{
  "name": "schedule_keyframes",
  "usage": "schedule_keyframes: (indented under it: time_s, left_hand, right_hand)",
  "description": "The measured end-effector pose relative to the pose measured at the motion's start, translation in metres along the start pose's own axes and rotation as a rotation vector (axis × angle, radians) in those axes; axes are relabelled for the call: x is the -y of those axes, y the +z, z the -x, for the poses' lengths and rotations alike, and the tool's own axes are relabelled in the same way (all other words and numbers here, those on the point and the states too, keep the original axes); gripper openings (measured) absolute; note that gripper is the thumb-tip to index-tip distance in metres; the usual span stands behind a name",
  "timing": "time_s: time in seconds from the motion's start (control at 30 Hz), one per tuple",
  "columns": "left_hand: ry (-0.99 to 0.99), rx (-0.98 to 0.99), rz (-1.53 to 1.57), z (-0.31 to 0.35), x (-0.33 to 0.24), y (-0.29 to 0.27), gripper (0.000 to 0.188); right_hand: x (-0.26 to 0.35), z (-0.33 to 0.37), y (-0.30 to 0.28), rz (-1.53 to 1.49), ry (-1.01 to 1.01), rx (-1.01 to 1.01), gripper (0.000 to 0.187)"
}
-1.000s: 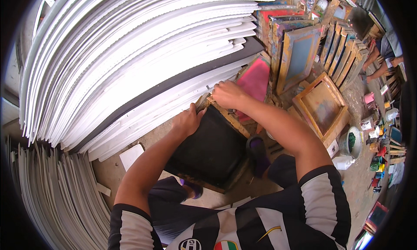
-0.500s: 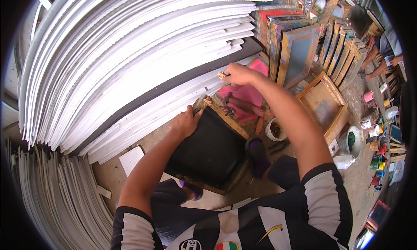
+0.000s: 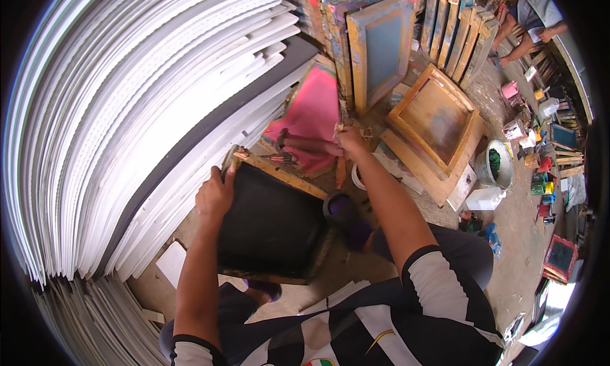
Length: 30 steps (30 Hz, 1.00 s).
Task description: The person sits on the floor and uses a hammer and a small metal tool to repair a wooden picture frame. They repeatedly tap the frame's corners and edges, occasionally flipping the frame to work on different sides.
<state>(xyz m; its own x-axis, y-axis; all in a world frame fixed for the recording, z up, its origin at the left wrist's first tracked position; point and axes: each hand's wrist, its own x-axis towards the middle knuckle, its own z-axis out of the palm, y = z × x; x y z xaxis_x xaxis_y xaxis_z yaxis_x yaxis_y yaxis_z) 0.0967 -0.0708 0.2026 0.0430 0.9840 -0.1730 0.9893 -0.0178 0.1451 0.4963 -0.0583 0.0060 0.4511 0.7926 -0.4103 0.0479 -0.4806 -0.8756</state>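
Frame (image 3: pixel 273 223) in left hand (image 3: pixel 215 194), right hand (image 3: pixel 351 141) apart

1 view, from the left of 2 fisheye cameras on the head, looks steeply down and forward past the shirt (image 3: pixel 314 331) to the fingers (image 3: pixel 216 176), near enough to show them plainly, wide enough to reach sheets (image 3: pixel 159 105) left and frames (image 3: pixel 381 58) beyond them.

Black-faced wooden frame (image 3: pixel 270 223): far timber edge (image 3: pixel 289 176) bare, set askew near centre. Brown-handled hammer (image 3: pixel 311 143) lying beyond, head left. Small tan piece (image 3: pixel 339 128) farther right, form unclear.
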Motion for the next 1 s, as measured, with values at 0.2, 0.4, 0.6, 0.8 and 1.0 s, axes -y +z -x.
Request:
schedule_keyframes:
  time_s: [0.2, 0.4, 0.6, 0.8, 1.0]
  left_hand:
    - [-0.004, -0.037, -0.004, 0.000, 0.000, 0.003, 0.060]
    - [-0.014, -0.048, -0.008, 0.003, -0.003, 0.003, 0.059]
    - [0.031, -0.034, 0.041, 0.005, 0.003, 0.004, 0.055]
    - [0.151, -0.102, 0.077, 0.020, 0.001, -0.003, 0.041]
    - [0.084, -0.075, 0.075, 0.040, 0.000, -0.008, 0.044]
  right_hand:
    - [-0.044, -0.038, -0.060, 0.592, -0.175, -0.315, 0.027]
    - [-0.051, -0.032, -0.078, 0.773, -0.204, -0.189, 0.034]
    - [0.020, 0.019, -0.033, 0.640, -0.417, -0.351, 0.021]
    - [0.113, 0.157, 0.109, 0.060, -0.824, 0.068, 0.039]
    - [0.125, 0.193, 0.175, 0.182, -1.018, -0.125, 0.043]
